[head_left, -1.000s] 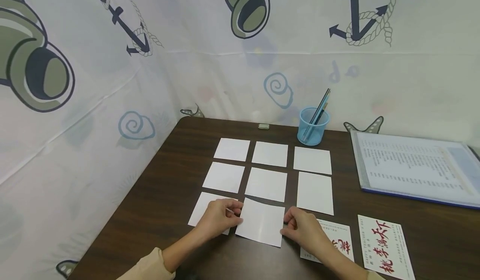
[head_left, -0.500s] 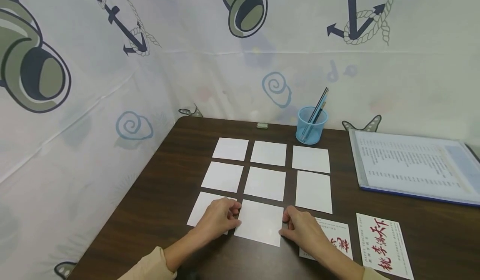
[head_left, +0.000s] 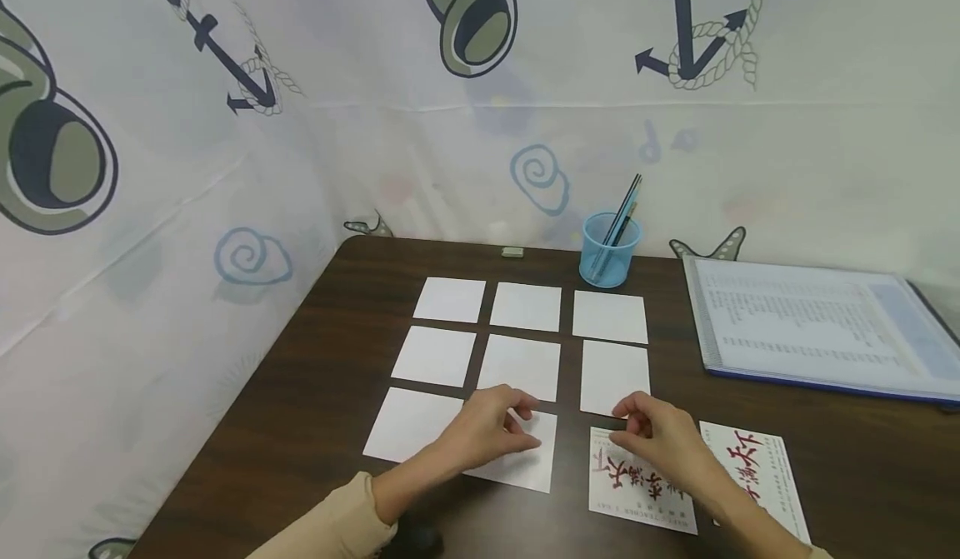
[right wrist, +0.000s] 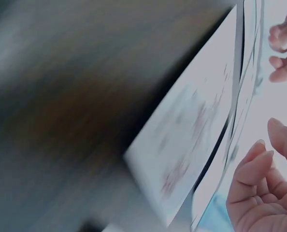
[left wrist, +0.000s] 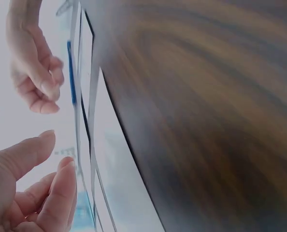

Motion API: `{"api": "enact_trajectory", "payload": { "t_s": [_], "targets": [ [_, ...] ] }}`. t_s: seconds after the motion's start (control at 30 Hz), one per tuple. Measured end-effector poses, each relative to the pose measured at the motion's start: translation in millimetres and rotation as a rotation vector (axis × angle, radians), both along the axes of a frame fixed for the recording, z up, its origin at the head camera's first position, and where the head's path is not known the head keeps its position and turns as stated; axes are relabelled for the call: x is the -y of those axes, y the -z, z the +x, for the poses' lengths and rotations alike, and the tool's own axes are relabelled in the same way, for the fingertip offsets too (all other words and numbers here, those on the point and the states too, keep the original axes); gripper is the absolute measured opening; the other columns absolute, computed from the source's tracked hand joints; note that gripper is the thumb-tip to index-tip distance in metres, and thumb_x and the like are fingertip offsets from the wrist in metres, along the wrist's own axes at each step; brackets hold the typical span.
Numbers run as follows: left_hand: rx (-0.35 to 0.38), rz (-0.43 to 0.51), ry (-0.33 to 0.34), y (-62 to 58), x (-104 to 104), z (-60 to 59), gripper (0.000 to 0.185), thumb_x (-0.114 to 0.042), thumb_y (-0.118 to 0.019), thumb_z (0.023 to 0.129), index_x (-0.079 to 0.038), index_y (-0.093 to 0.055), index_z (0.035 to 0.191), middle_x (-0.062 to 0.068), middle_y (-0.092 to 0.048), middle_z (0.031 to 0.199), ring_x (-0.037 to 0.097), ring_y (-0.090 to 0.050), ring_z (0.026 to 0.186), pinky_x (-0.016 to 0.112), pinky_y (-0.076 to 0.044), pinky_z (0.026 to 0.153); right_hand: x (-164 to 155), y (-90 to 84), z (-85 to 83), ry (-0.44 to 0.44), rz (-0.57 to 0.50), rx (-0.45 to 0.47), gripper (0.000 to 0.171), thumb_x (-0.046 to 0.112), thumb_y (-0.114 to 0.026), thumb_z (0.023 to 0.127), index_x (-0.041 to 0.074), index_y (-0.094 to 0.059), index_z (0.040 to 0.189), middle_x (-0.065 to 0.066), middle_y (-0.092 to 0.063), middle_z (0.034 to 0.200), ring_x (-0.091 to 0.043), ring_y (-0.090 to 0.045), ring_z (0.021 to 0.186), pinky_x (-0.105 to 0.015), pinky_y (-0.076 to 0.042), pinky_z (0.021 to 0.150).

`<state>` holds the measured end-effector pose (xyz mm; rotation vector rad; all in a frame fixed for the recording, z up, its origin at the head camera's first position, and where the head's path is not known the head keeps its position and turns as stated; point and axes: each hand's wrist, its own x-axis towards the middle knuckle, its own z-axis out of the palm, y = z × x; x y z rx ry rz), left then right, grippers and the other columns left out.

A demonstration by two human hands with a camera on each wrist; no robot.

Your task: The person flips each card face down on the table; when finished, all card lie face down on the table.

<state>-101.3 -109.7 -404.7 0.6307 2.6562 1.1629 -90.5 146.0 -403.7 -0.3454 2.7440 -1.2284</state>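
Eight blank cards: white cards (head_left: 525, 364) lie face-down in a grid at mid-frame of the head view; the ninth slot, lower right of the grid, is unfilled.
Printed card: the card with red characters (head_left: 637, 484) lies flat, lower right of centre, just below that empty slot and under the right hand.
Right hand: the right hand (head_left: 663, 438) hovers at the printed card's top edge, fingers curled toward the thumb; no firm pinch on the card shows, and the blurred wrist view only shows the fingers bent with nothing between them.
Left hand: the left hand (head_left: 491, 430) sits over the bottom-middle blank card (head_left: 525, 459), fingers loosely bent and resting on or just above it; contact cannot be told.
Doing it well: my call is to catch the printed card by one edge, lift it only slightly and keep it square to its neighbours, so the even gaps of the grid hold.
Risk: a sliding wrist could nudge the cards beside it.
Second printed card: another red-lettered card (head_left: 765, 471) lies at the lower right, partly behind the right wrist.
Container: a blue cup (head_left: 606, 251) stands right of centre at the table's far edge, holding a few dark pens (head_left: 622, 209) that lean right.
Folder: a clear folder with a printed sheet (head_left: 810, 326) lies at the right edge.
Small item: a little grey block (head_left: 512, 252) sits left of the cup.
Table: dark wood table (head_left: 322, 359).
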Motion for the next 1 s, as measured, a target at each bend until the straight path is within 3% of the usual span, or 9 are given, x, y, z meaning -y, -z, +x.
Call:
{"api": "enact_trajectory", "payload": {
  "t_s": [0.27,0.57,1.0],
  "targets": [
    [0.067,0.017,0.101,8.0,-36,-3.1,0.042,-0.007,-0.081,0.071,-0.002,-0.064,0.11,0.002,-0.063,0.09,-0.004,-0.057,0.067,0.012,-0.048,0.059,-34,6.9,2.4,-0.005,0.04,0.004,0.024,0.01,-0.076,0.076,0.006,-0.064,0.096,0.001,-0.05,0.076,-0.004,-0.044,0.063,-0.02,-0.04,0.055],
    [-0.038,-0.132,0.164,12.3,-60,-4.8,0.046,-0.015,-0.084,0.068,-0.004,-0.064,0.108,-0.005,-0.058,0.081,-0.006,-0.05,0.061,0.008,-0.043,0.058,-54,17.2,5.2,-0.048,0.123,0.003,0.031,0.009,-0.08,0.069,0.005,-0.064,0.095,0.0,-0.049,0.079,-0.006,-0.044,0.068,-0.021,-0.042,0.058],
    [-0.088,-0.264,0.199,15.1,-72,-7.9,0.042,-0.019,-0.083,0.069,-0.008,-0.062,0.104,-0.01,-0.053,0.075,-0.002,-0.044,0.065,0.011,-0.037,0.058,-57,22.0,4.2,-0.047,0.218,-0.008,0.034,0.008,-0.083,0.065,0.01,-0.058,0.088,0.0,-0.049,0.081,-0.012,-0.046,0.073,-0.023,-0.041,0.06]
  ]
}}
